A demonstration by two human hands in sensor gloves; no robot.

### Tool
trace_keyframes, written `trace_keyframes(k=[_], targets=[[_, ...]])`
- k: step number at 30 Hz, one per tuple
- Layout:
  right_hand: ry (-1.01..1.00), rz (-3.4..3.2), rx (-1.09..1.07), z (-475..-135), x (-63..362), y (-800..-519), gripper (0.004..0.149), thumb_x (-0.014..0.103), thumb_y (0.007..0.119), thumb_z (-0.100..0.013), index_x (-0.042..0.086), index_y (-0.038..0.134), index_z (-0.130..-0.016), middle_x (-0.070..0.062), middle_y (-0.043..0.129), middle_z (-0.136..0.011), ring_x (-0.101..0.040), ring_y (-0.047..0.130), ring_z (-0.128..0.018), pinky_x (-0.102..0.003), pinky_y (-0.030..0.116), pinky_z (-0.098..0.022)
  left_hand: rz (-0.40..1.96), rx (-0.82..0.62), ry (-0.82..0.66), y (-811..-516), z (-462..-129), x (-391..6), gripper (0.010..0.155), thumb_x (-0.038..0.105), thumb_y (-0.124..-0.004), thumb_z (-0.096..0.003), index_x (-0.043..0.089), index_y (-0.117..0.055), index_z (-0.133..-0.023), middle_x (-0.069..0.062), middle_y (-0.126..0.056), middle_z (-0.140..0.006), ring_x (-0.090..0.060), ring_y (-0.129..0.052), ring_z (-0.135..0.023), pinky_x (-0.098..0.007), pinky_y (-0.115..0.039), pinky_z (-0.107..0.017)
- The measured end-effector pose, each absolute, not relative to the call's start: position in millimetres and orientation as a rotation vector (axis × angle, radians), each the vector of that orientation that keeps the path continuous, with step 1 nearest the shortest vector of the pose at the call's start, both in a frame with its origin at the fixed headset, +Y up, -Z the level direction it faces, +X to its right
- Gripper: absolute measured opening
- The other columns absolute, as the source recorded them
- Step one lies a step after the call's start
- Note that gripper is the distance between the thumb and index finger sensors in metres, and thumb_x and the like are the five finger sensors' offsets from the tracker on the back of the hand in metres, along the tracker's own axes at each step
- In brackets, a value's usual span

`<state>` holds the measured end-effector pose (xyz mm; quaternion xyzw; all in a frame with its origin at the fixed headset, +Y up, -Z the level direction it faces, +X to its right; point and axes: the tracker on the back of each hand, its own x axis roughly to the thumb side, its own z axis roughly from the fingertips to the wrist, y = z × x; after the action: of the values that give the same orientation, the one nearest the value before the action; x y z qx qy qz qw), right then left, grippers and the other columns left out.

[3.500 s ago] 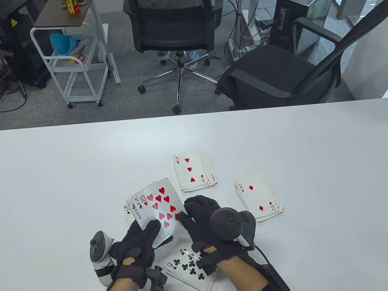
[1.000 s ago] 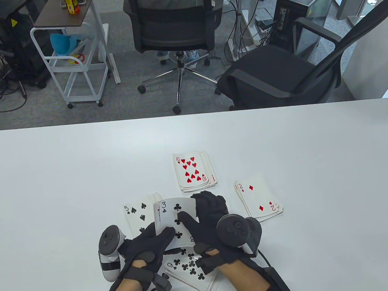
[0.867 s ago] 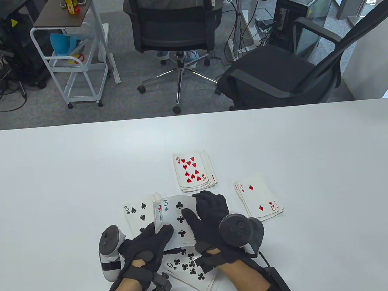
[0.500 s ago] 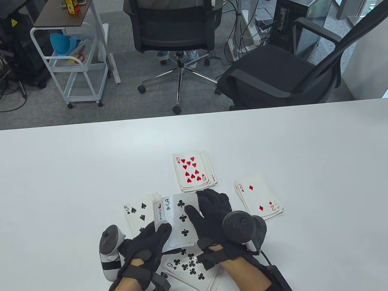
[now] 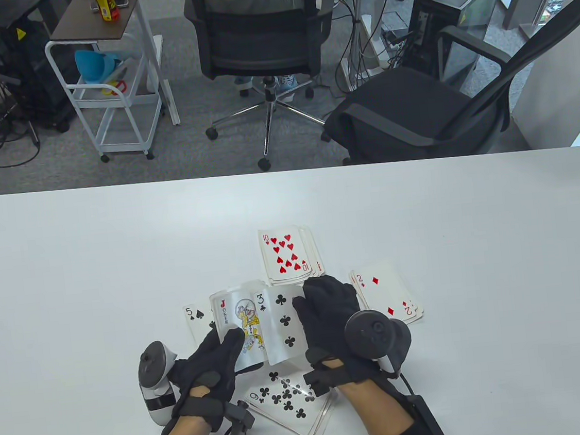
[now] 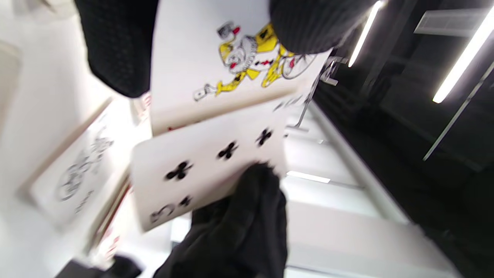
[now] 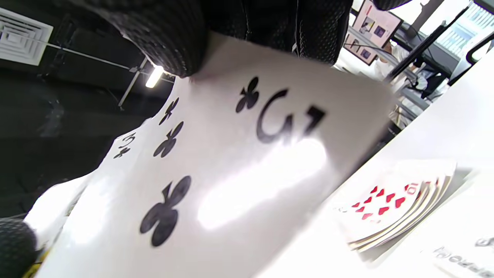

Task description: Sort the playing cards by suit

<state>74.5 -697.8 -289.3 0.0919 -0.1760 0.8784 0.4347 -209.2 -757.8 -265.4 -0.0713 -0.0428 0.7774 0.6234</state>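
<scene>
My left hand (image 5: 216,357) holds a small stack of cards with a colour joker (image 5: 239,324) on top, thumb pressed on its face (image 6: 239,54). My right hand (image 5: 325,309) pinches the three of clubs (image 5: 283,322) by its right edge and holds it beside the joker, above the table; it fills the right wrist view (image 7: 200,162). Four face-up piles lie on the white table (image 5: 68,272): hearts topped by the ten (image 5: 286,254), diamonds topped by the two (image 5: 386,295), spades topped by the five (image 5: 197,318), clubs topped by the nine (image 5: 288,401).
The piles sit close together in the near middle of the table. Office chairs (image 5: 260,29), a white trolley (image 5: 109,70) and computer towers stand on the floor beyond the far edge.
The ten of hearts went from my held cards onto the hearts pile. My right hand then slid the three of clubs rightward off the held stack, uncovering the joker.
</scene>
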Motion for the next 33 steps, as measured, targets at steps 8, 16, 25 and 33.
trace_keyframes(k=[8, 16, 25, 33], targets=[[0.007, 2.326, 0.374, -297.2, 59.9, -701.4, 0.035, 0.034, 0.077, -0.057, 0.017, 0.083, -0.087, -0.019, 0.068, -0.102, -0.050, 0.054, -0.099, -0.075, 0.033, -0.067, 1.870, -0.026, -0.062, -749.3, -266.2, -232.0, 0.051, 0.046, -0.076, -0.0542, 0.023, -0.069, -0.099, -0.003, -0.087, -0.094, -0.028, -0.098, -0.077, -0.040, -0.093, -0.050], [0.523, 2.519, 0.580, -295.9, 22.8, -725.6, 0.035, 0.034, 0.086, -0.056, 0.015, 0.088, -0.085, -0.022, 0.057, -0.108, -0.052, 0.035, -0.105, -0.077, 0.023, -0.067, 1.878, -0.023, -0.072, -746.4, -266.6, -234.6, 0.051, 0.046, -0.076, -0.0543, 0.023, -0.069, -0.099, -0.003, -0.087, -0.094, -0.028, -0.098, -0.077, -0.040, -0.093, -0.050], [0.449, 2.580, 0.537, -296.0, 22.5, -731.8, 0.046, 0.044, 0.083, -0.057, 0.016, 0.082, -0.093, -0.022, 0.052, -0.111, -0.054, 0.034, -0.103, -0.076, 0.025, -0.066, 1.867, -0.055, -0.085, -747.6, -266.3, -230.8, 0.051, 0.046, -0.076, -0.0543, 0.023, -0.070, -0.099, -0.004, -0.087, -0.094, -0.029, -0.098, -0.077, -0.040, -0.092, -0.050], [0.071, 2.456, 0.471, -292.3, 33.6, -715.9, 0.049, 0.047, 0.074, -0.057, 0.012, 0.082, -0.090, -0.023, 0.058, -0.108, -0.054, 0.041, -0.102, -0.075, 0.031, -0.066, 1.812, -0.136, -0.097, -752.8, -267.7, -221.6, 0.051, 0.044, -0.076, -0.0546, 0.022, -0.069, -0.100, -0.004, -0.086, -0.094, -0.029, -0.098, -0.077, -0.041, -0.092, -0.050]])
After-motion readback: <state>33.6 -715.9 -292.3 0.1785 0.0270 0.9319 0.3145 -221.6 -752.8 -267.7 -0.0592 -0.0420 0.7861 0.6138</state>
